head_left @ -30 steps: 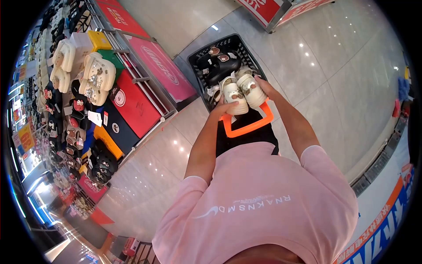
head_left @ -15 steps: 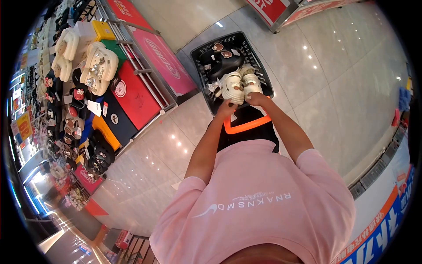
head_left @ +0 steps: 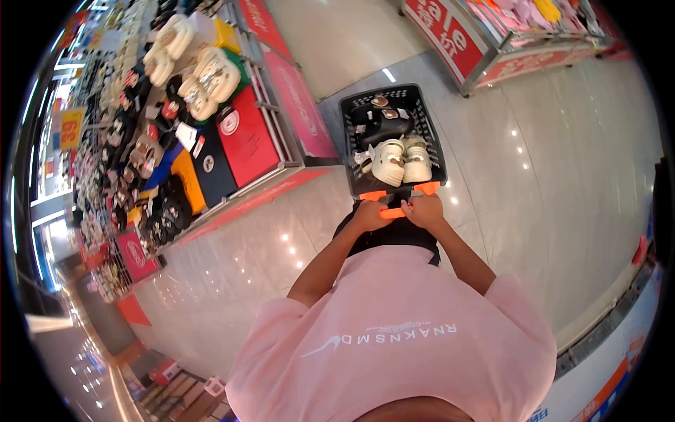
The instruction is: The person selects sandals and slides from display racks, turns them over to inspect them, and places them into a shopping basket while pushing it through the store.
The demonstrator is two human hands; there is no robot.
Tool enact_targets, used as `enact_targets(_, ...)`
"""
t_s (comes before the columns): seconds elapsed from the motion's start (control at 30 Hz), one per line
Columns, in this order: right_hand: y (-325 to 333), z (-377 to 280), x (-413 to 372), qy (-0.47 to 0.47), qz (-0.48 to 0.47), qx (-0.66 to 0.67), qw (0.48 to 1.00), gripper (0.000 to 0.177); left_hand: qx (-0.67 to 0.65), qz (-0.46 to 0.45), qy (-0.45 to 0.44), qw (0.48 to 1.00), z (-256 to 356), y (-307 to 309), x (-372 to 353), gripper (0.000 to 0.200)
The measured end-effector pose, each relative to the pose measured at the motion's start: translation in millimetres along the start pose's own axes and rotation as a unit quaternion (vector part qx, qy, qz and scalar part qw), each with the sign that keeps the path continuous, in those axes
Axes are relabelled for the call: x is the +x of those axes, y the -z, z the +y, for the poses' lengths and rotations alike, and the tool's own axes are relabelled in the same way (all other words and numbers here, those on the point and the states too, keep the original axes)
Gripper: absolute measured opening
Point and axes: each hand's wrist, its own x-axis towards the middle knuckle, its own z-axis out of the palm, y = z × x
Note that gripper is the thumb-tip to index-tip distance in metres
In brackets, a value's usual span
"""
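A person in a pink shirt (head_left: 401,330) wraps the fingers of the left hand (head_left: 368,216) and right hand (head_left: 423,210) around the orange handle (head_left: 395,212) of a black basket (head_left: 432,137). In the basket, just beyond the hands, cream shoes (head_left: 389,164) sit side by side near black shoes (head_left: 385,126). To the left, more footwear covers a display with a red panel (head_left: 247,137).

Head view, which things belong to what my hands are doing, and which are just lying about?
In hand: left hand and right hand, both gripping the orange handle; black basket; cream clogs and black footwear inside it.

Just around: display clogs, yellow price sign, red sale sign.
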Motion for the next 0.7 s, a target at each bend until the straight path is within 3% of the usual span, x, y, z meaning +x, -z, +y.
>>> enact_targets(0.1,-6,0,-4,0.001,-0.014,0.009,1.000,0.045,0.006,0.017,0.010,1.000,-5,-10,-4,0.044)
enact_targets(0.23,-6,1,-9,0.006,-0.020,-0.017,1.000,0.046,-0.091,-0.096,0.115,0.984,6,3,-7,0.059)
enact_targets(0.33,-21,3,-17,0.032,0.014,-0.009,0.999,0.049,-0.068,-0.050,0.066,0.994,2,-8,-17,0.062)
enact_targets(0.4,-22,0,-24,0.000,-0.048,-0.022,0.999,0.044,-0.048,-0.002,0.021,0.999,0,-18,-25,0.059)
enact_targets(0.47,-29,-1,-34,0.010,-0.030,-0.033,0.999,0.047,-0.037,-0.002,0.017,0.999,-7,-31,-31,0.060)
enact_targets(0.5,-32,-2,-38,0.006,-0.036,-0.029,0.999,0.046,-0.077,0.050,-0.007,0.996,-11,-42,-39,0.061)
enact_targets(0.6,-50,-2,-54,-0.026,-0.085,-0.052,0.995,0.052,-0.058,0.064,0.031,0.996,-9,-54,-58,0.060)
enact_targets(0.7,-75,7,-64,-0.016,-0.091,-0.054,0.994,0.059,-0.026,0.151,0.009,0.988,-21,-82,-70,0.058)
